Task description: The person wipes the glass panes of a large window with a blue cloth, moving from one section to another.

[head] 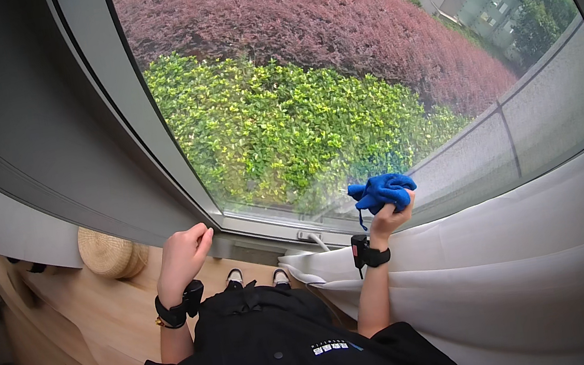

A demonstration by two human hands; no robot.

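Note:
A bunched blue cloth [383, 192] is in my right hand [394, 218], held up at the lower part of a large window pane [283, 126]. Whether the cloth touches the glass is hard to tell. One corner of it hangs down beside my fingers. My left hand [186, 255] is raised near the lower left corner of the window frame [221, 222], its fingers curled in and nothing visible in them. Both wrists wear black straps with small devices.
A white curtain [468, 246] hangs along the right side, close to my right forearm. A window handle [312, 238] is on the lower frame. A woven round pouf [105, 252] stands on the wooden floor [100, 310] at left. Hedges grow outside.

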